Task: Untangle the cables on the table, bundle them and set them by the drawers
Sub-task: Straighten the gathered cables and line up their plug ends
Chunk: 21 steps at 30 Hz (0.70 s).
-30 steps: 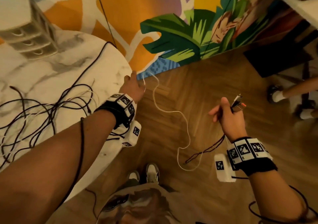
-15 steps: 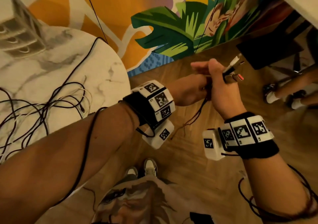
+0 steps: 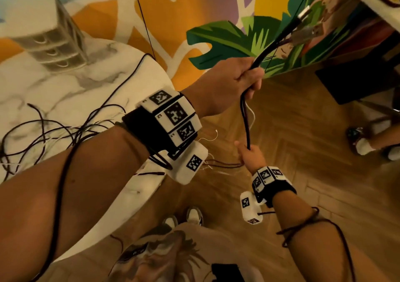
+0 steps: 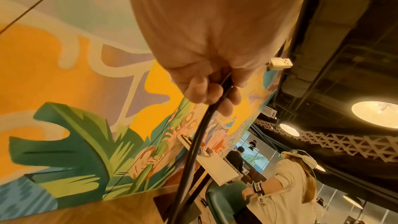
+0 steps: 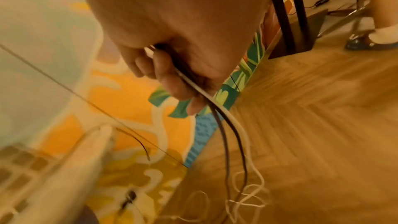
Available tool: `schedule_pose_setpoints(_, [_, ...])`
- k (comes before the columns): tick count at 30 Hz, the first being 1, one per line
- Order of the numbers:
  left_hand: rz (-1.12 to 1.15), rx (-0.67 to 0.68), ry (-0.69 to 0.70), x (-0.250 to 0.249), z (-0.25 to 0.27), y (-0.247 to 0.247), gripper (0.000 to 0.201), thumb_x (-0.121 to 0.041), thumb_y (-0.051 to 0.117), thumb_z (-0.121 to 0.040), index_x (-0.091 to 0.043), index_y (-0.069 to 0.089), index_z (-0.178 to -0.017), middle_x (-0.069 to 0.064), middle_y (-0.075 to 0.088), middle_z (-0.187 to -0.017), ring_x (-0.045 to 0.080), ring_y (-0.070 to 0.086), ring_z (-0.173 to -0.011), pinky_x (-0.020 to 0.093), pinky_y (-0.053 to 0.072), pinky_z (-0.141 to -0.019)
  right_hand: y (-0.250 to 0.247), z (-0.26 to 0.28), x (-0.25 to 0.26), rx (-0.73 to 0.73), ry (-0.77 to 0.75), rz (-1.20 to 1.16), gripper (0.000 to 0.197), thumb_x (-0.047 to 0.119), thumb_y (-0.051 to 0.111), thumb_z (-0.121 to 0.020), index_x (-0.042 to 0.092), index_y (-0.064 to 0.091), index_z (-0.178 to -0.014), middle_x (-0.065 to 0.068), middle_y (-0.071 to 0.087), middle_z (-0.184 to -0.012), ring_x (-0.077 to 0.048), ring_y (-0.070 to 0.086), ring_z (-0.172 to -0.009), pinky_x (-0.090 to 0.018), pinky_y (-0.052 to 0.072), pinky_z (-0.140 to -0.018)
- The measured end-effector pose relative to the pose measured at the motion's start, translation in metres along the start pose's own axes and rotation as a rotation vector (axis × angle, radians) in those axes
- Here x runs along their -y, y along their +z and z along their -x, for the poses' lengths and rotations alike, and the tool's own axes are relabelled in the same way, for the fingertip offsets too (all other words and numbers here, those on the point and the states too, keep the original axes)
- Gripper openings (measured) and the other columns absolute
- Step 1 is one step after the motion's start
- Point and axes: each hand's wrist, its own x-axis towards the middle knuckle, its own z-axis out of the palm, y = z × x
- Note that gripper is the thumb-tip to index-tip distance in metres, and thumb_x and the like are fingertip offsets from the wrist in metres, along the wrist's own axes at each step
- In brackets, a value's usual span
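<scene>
My left hand (image 3: pixel 236 80) is raised beside the table and grips a bundle of black cables (image 3: pixel 245 119) near their plug ends (image 3: pixel 305 31), which stick up past the fist. In the left wrist view the left hand (image 4: pixel 206 89) is closed round the black cables, with a white USB plug (image 4: pixel 281 63) beside it. Lower down, my right hand (image 3: pixel 249 155) grips the same strands. The right wrist view has the right hand (image 5: pixel 178 81) holding black and white cables that trail to the floor. More tangled cables (image 3: pixel 43 130) lie on the marble table (image 3: pixel 65 91), near the small drawers (image 3: pixel 52 45).
A painted wall runs behind the table, with a thin black cord (image 3: pixel 142 17) hanging along it. Another person's feet (image 3: pixel 363 145) and a dark table base (image 3: pixel 357 80) stand at the right. Thin white cable (image 5: pixel 247 193) loops on the wooden floor. My shoes (image 3: pixel 194 214) are below.
The plug ends passed from my right hand to my left, which rose with them. My right hand has dropped down along the cables toward the floor.
</scene>
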Motion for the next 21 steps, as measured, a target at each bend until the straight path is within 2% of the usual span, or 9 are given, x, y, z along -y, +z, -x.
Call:
schedule_pose_setpoints(5, [-0.026,-0.032,-0.011,0.011,0.012,-0.006,0.027,-0.017,0.037,-0.101,-0.003,0.055,-0.086,0.008,0.058,-0.07,0.0,0.047,-0.045,0.008,0.035,-0.046,0.014,-0.007,-0.011,0.058,0.072,0.202,0.041,0.038,0.053,-0.093,0.015,0.048,-0.058,0.0,0.045,-0.054,-0.015,0.041,-0.048,-0.026,0.034,-0.05])
schedule_pose_setpoints(7, [0.033,-0.022,-0.051,0.019,0.016,-0.005,0.027,-0.02,0.037,-0.101,-0.005,0.055,-0.086,0.008,0.058,-0.071,0.004,0.046,-0.046,0.019,0.041,-0.043,0.013,-0.005,-0.012,0.101,0.046,0.372,0.036,0.035,0.056,-0.091,0.016,0.053,-0.061,-0.001,0.051,-0.059,-0.015,0.046,-0.052,-0.025,0.036,-0.05])
schedule_pose_setpoints(9, [0.083,0.03,-0.092,0.026,0.02,0.001,0.026,-0.021,0.037,-0.1,-0.007,0.054,-0.086,0.008,0.058,-0.071,0.01,0.047,-0.047,0.025,0.045,-0.042,0.011,0.0,-0.009,0.185,-0.001,0.484,0.019,0.03,0.063,-0.087,0.016,0.059,-0.074,0.0,0.058,-0.068,-0.015,0.055,-0.063,-0.023,0.038,-0.053])
schedule_pose_setpoints(10, [0.093,0.056,-0.108,0.029,0.023,0.005,0.025,-0.021,0.037,-0.1,-0.008,0.054,-0.086,0.008,0.059,-0.071,0.009,0.048,-0.046,0.024,0.045,-0.043,0.009,0.005,-0.002,0.235,-0.034,0.449,0.011,0.026,0.066,-0.084,0.017,0.06,-0.084,0.002,0.06,-0.074,-0.014,0.057,-0.069,-0.022,0.041,-0.057])
schedule_pose_setpoints(12, [0.094,0.09,-0.125,0.037,0.029,0.013,0.025,-0.021,0.037,-0.1,-0.007,0.053,-0.087,0.009,0.06,-0.071,0.006,0.049,-0.044,0.025,0.046,-0.043,0.001,0.013,0.013,0.346,-0.145,0.257,0.027,0.023,0.07,-0.075,0.02,0.059,-0.099,0.005,0.063,-0.09,-0.012,0.06,-0.085,-0.03,0.049,-0.076])
schedule_pose_setpoints(14, [0.068,0.118,-0.132,0.044,0.036,0.022,0.026,-0.023,0.038,-0.1,-0.008,0.054,-0.087,0.008,0.06,-0.071,0.008,0.05,-0.044,0.029,0.047,-0.045,-0.015,0.031,0.039,0.434,-0.277,0.014,0.043,0.019,0.063,-0.071,0.021,0.059,-0.114,0.001,0.065,-0.109,-0.018,0.06,-0.105,-0.042,0.049,-0.092])
schedule_pose_setpoints(17, [-0.022,0.177,-0.166,0.054,0.046,0.034,0.03,-0.027,0.037,-0.1,-0.008,0.058,-0.089,0.002,0.059,-0.075,0.013,0.054,-0.056,0.027,0.047,-0.055,-0.035,0.062,0.083,0.619,-0.414,-0.412,0.053,0.014,0.059,-0.075,0.018,0.053,-0.127,-0.006,0.061,-0.124,-0.02,0.058,-0.113,-0.033,0.049,-0.09])
schedule_pose_setpoints(19, [-0.006,0.234,-0.185,0.057,0.054,0.04,0.031,-0.028,0.037,-0.1,-0.007,0.059,-0.092,0.002,0.059,-0.078,0.015,0.056,-0.066,0.026,0.047,-0.062,-0.038,0.078,0.108,0.653,-0.465,-0.409,0.059,0.032,0.064,-0.076,0.016,0.051,-0.131,-0.009,0.056,-0.133,-0.021,0.053,-0.123,-0.03,0.049,-0.094])
schedule_pose_setpoints(21, [0.04,0.258,-0.207,0.058,0.061,0.046,0.024,-0.023,0.039,-0.1,-0.009,0.058,-0.094,0.002,0.059,-0.08,0.008,0.055,-0.064,0.02,0.045,-0.059,-0.03,0.085,0.125,0.574,-0.477,-0.233,0.049,0.041,0.056,-0.084,0.013,0.059,-0.124,-0.006,0.063,-0.126,-0.019,0.057,-0.12,-0.023,0.051,-0.088])
